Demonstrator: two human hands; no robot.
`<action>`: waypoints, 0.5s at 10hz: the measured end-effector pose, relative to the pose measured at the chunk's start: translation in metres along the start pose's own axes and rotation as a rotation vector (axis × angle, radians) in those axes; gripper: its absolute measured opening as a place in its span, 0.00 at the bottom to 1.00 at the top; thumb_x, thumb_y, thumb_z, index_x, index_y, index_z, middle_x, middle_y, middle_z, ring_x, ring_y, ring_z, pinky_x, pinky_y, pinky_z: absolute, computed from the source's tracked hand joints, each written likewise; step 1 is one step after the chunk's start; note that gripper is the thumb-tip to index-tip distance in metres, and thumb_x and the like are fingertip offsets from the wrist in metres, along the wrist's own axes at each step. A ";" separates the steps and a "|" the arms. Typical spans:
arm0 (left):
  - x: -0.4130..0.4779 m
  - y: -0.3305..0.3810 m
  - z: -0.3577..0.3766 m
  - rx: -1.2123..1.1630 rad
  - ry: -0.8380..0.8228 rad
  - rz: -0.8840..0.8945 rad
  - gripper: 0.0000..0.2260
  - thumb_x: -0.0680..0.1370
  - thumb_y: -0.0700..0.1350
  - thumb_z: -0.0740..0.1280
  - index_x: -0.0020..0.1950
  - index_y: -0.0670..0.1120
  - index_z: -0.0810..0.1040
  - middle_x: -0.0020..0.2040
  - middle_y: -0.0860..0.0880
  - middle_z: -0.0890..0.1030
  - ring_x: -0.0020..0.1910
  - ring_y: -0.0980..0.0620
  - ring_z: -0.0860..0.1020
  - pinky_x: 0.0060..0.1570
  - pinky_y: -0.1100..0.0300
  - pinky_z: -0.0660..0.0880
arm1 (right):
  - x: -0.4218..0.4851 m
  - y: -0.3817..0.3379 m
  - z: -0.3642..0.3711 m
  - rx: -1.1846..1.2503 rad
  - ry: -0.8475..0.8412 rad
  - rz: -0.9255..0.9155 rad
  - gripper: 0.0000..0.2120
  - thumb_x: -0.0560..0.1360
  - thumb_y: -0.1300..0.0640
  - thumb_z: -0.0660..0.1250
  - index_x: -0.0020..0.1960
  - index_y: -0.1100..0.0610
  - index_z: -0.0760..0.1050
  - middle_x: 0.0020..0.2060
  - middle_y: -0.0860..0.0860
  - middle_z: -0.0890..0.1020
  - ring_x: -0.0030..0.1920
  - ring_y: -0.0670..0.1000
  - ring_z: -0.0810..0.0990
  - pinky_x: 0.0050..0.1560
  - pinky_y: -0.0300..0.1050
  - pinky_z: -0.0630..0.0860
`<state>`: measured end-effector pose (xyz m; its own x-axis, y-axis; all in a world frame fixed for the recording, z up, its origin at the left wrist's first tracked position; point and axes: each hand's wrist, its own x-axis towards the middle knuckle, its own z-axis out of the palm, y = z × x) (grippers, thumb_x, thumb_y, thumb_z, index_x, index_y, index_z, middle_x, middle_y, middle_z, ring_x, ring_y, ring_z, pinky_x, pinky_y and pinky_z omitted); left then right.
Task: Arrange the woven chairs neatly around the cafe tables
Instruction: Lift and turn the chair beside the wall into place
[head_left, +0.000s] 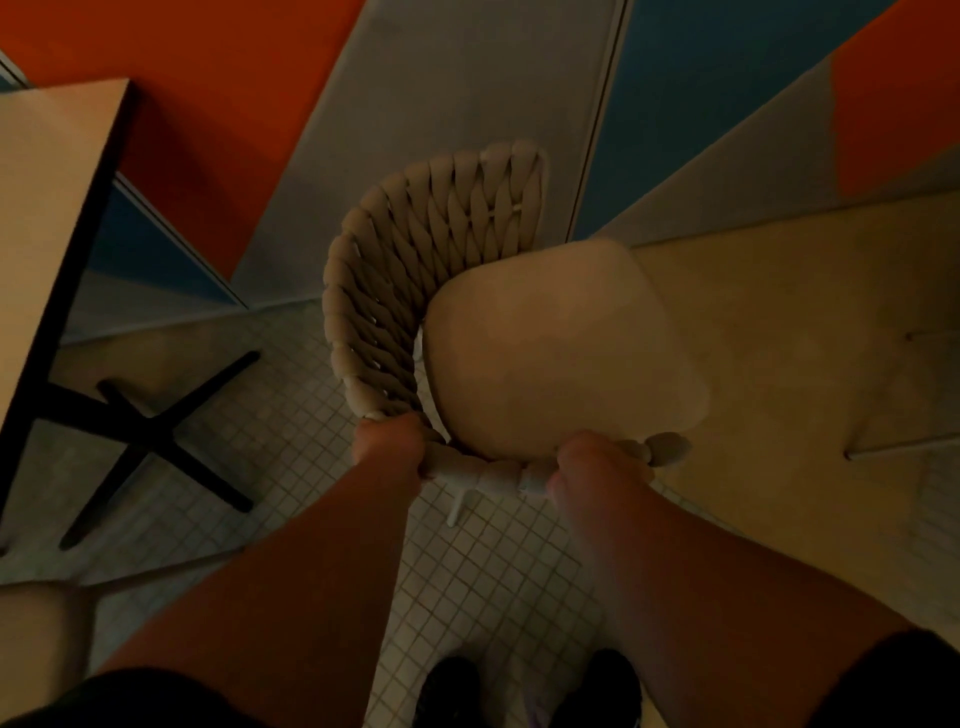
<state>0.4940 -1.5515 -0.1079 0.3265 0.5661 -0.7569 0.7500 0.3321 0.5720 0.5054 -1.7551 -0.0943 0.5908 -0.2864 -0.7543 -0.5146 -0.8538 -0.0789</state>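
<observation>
A beige woven chair with a pale seat cushion fills the middle of the head view, seen from above. Its curved rope-wrapped rim bends round towards me. My left hand is closed over the rim at its near left end. My right hand grips the same rim further right, beside the cushion's near edge. One white chair leg shows below the rim between my hands. A cafe table with a light top stands at the left, apart from the chair.
The table's black cross base rests on small white floor tiles. A wall with orange, grey and blue panels runs behind the chair. A second light tabletop lies at the right. My dark shoes are at the bottom.
</observation>
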 end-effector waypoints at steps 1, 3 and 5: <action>-0.004 -0.004 0.006 -0.075 -0.024 -0.054 0.13 0.81 0.44 0.66 0.65 0.45 0.72 0.49 0.42 0.78 0.50 0.38 0.80 0.55 0.41 0.81 | 0.013 -0.003 -0.004 0.548 -0.008 0.182 0.25 0.84 0.59 0.64 0.78 0.64 0.62 0.76 0.62 0.66 0.66 0.55 0.72 0.44 0.26 0.76; -0.041 -0.033 0.025 -0.163 -0.003 -0.121 0.11 0.78 0.42 0.70 0.56 0.48 0.70 0.46 0.41 0.76 0.41 0.37 0.78 0.45 0.38 0.83 | 0.049 0.021 -0.024 1.160 0.204 0.233 0.35 0.81 0.61 0.65 0.82 0.56 0.51 0.80 0.58 0.60 0.76 0.59 0.64 0.69 0.54 0.67; -0.069 -0.067 0.051 -0.190 0.038 -0.087 0.10 0.74 0.45 0.72 0.53 0.44 0.78 0.49 0.40 0.81 0.48 0.36 0.82 0.53 0.38 0.81 | 0.079 0.034 -0.057 1.053 0.272 0.237 0.31 0.78 0.59 0.69 0.77 0.57 0.58 0.69 0.63 0.73 0.59 0.65 0.76 0.52 0.57 0.76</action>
<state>0.4509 -1.6512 -0.1103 0.2407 0.5557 -0.7958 0.6516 0.5151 0.5568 0.5705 -1.8318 -0.1194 0.4580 -0.5888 -0.6660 -0.8264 -0.0061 -0.5630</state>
